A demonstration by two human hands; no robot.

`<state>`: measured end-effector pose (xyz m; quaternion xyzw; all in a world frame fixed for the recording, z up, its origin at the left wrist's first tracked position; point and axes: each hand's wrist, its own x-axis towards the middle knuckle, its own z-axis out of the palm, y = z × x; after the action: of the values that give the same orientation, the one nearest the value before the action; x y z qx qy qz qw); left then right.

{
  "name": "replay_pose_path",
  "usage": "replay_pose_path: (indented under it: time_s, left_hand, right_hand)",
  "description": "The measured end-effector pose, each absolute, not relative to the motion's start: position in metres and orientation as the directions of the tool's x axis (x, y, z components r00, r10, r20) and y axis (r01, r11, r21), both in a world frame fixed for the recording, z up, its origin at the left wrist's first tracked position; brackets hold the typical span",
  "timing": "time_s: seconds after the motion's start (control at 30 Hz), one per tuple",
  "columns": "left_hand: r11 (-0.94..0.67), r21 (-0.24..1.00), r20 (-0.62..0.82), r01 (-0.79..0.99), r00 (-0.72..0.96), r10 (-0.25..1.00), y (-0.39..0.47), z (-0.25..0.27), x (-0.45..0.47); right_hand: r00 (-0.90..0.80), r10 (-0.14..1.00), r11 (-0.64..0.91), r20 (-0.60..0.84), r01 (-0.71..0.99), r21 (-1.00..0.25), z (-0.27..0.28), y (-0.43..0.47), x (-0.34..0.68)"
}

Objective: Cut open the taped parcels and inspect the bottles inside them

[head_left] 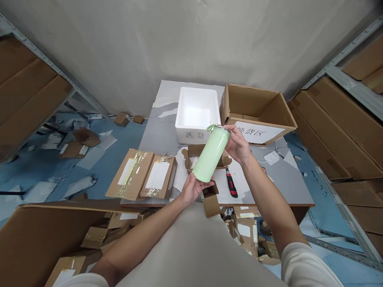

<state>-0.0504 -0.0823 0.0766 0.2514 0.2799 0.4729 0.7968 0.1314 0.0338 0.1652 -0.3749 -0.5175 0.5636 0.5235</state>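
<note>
A pale green bottle (211,154) with a metal rim and a green strap loop is tilted between my two hands above the table. My left hand (193,189) grips its base from below. At the upper end, my right hand (237,144) has its fingers closed around the rim. Beneath the bottle sits an opened small cardboard box (191,151) with its flaps spread, partly hidden. A red and black utility knife (231,184) lies on the table to the right. Close to my body, a narrow open carton (212,203) stands at the table's front edge.
Behind the bottle stand a white foam box (197,89) and a large open carton (289,107), both with handwritten characters. Two taped parcels (131,175) lie at left. A big carton (36,239) holding boxes is at lower left. Shelves of cartons flank both sides.
</note>
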Motion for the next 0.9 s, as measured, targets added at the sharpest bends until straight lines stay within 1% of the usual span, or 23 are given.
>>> replay_pose_path:
  time_s: [0.1, 0.17, 0.23, 0.3, 0.47, 0.53, 0.63, 0.7, 0.77, 0.8, 0.87, 0.9]
  left_hand:
    - [0.425, 0.66, -0.237, -0.619, 0.366, 0.9, -0.083, 0.077, -0.049]
    - [0.378, 0.684, -0.234, -0.624, 0.303, 0.924, -0.084, 0.074, -0.048]
    - [0.353, 0.712, -0.231, -0.607, 0.272, 0.934, -0.084, 0.07, -0.048]
    - [0.361, 0.719, -0.24, -0.594, 0.275, 0.931, -0.084, 0.065, -0.049]
    - [0.407, 0.679, -0.232, -0.611, 0.348, 0.908, -0.087, 0.058, -0.048]
    - [0.415, 0.686, -0.224, -0.598, 0.369, 0.902, -0.087, 0.059, -0.049]
    - [0.36, 0.749, -0.18, -0.556, 0.353, 0.918, -0.085, 0.061, -0.053]
    - [0.246, 0.853, -0.102, -0.461, 0.314, 0.944, -0.086, 0.058, -0.058]
    - [0.099, 0.967, -0.022, -0.237, 0.308, 0.951, -0.09, 0.051, -0.062]
    - [0.028, 0.995, 0.005, -0.095, 0.327, 0.945, -0.092, 0.047, -0.064]
    - [-0.077, 0.988, 0.021, 0.133, 0.377, 0.926, -0.098, 0.036, -0.065]
    - [-0.101, 0.976, 0.019, 0.191, 0.39, 0.921, -0.1, 0.03, -0.064]
  right_hand:
    - [-0.125, 0.982, 0.114, 0.139, -0.186, -0.976, 0.163, 0.033, 0.13]
    - [-0.083, 0.983, 0.147, 0.162, -0.161, -0.976, 0.161, 0.032, 0.129]
    - [-0.095, 0.981, 0.155, 0.167, -0.125, -0.98, 0.16, 0.032, 0.129]
    - [-0.144, 0.974, 0.158, 0.173, -0.11, -0.981, 0.161, 0.032, 0.131]
    - [-0.249, 0.953, 0.146, 0.172, -0.121, -0.982, 0.166, 0.03, 0.136]
    - [-0.24, 0.953, 0.165, 0.184, -0.097, -0.981, 0.165, 0.03, 0.137]
    - [-0.143, 0.961, 0.237, 0.237, -0.022, -0.971, 0.159, 0.031, 0.142]
    - [-0.071, 0.962, 0.267, 0.265, 0.025, -0.963, 0.155, 0.03, 0.148]
    - [-0.004, 0.954, 0.301, 0.301, 0.054, -0.952, 0.149, 0.025, 0.155]
    - [0.028, 0.946, 0.32, 0.323, 0.064, -0.945, 0.146, 0.021, 0.159]
    - [0.079, 0.931, 0.35, 0.357, 0.081, -0.933, 0.139, 0.01, 0.166]
    - [0.102, 0.925, 0.357, 0.365, 0.091, -0.93, 0.133, 0.003, 0.168]
